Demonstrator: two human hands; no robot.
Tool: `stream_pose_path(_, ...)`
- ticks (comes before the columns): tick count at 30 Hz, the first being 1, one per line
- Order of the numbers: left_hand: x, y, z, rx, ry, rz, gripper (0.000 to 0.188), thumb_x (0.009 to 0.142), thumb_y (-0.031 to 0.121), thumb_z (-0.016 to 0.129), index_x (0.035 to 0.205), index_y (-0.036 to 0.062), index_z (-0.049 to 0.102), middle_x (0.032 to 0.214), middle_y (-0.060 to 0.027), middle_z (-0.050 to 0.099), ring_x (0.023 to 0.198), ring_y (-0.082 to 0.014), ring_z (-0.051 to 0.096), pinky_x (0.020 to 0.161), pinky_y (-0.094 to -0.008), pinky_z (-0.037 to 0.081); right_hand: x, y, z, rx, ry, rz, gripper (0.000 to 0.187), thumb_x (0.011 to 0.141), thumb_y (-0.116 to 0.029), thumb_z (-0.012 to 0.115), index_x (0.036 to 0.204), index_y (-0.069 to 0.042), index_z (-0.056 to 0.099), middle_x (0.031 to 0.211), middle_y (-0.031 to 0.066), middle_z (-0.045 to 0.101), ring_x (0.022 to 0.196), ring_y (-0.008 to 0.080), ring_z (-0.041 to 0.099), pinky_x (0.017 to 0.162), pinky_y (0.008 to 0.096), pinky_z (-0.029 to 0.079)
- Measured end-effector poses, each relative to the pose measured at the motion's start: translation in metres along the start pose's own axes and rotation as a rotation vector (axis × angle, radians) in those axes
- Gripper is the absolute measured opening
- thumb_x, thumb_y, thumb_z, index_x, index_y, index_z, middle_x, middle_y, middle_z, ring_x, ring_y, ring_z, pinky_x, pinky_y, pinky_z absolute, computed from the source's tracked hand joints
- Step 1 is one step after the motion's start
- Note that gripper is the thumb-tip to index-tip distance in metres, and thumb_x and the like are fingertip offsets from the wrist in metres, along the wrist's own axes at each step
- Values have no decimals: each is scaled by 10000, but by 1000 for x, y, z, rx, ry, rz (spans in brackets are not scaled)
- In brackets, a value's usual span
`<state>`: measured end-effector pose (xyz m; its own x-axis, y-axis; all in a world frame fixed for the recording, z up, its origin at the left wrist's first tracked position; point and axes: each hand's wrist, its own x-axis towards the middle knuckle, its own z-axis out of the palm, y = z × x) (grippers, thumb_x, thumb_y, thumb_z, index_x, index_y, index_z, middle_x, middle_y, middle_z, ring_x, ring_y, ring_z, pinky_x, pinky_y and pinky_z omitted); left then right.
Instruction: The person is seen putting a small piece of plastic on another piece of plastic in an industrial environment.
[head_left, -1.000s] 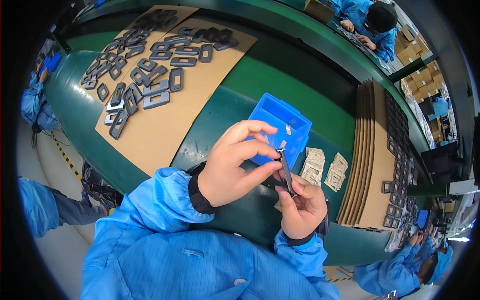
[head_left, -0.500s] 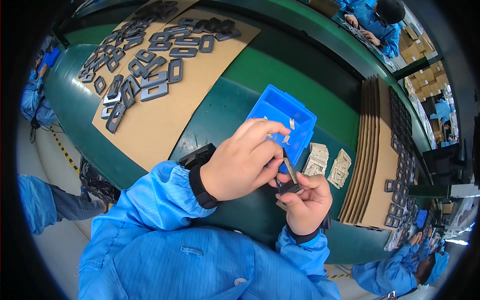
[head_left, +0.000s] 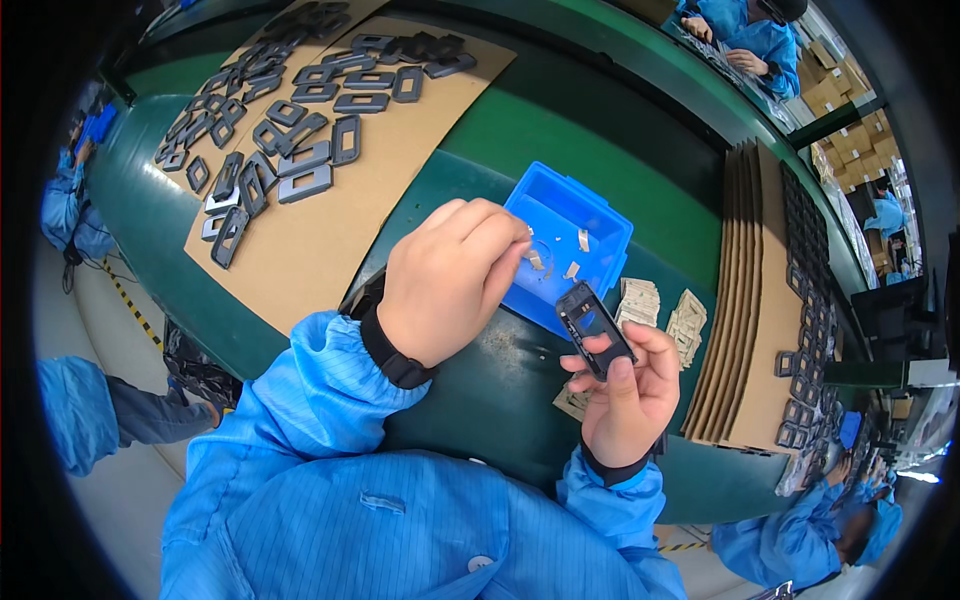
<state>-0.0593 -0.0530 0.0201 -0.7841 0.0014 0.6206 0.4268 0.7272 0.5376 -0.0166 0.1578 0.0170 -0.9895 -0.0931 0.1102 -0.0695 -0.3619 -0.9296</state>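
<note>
My right hand (head_left: 628, 405) grips a black plastic frame (head_left: 597, 330) with a rectangular window, tilted, in front of the blue bin. One of its fingertips shows through the window. My left hand (head_left: 447, 275) is held at the left side of the blue plastic bin (head_left: 622, 243), thumb and forefinger pinched together. Whatever is between those fingertips, if anything, is too small to make out. Inside the bin lie small pale strips (head_left: 583, 240) and scraps.
Right of the bin lie stacks of small beige pieces (head_left: 640, 303). Farther right stand upright cardboard sheets (head_left: 745, 300), with rows of black frames beyond. Many dark frames (head_left: 345, 140) lie on the cardboard (head_left: 300, 260) at the left. Co-workers in blue sit around the bench.
My left hand has moved left, away from the frame, to the bin's left side. My right hand has turned the frame so its windowed face shows.
</note>
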Motion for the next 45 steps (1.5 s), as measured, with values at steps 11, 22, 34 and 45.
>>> stream_pose_path(11,-13,24,-4,-589,-249,-73,250,840,4,714,1089,27,721,1060,-122,732,959,-264,703,826,-343,540,-4,1,1,125,-97,158,280,1064,-225,496,1226,2,475,977,119,571,723,194,665,570,254,554)
stream_pose_path(22,-15,21,-2,-721,-296,-23,296,765,13,826,1054,23,761,969,-112,735,839,-226,712,723,-304,554,-6,4,7,-19,-120,19,190,1041,-108,521,1177,17,478,974,128,581,683,140,626,578,248,534)
stream_pose_path(34,-17,18,1,-777,-296,-29,288,750,0,826,1031,36,771,974,-109,748,839,-222,721,711,-297,555,-6,7,5,-145,-162,-105,159,1017,-23,520,1168,18,492,1009,141,580,662,127,616,575,238,512)
stream_pose_path(45,-17,16,2,-722,-282,32,303,750,26,830,1046,39,766,969,-108,743,820,-222,718,693,-299,556,-6,9,6,-112,-146,-119,143,1020,-17,512,1158,15,491,1020,145,578,643,126,601,560,237,493)
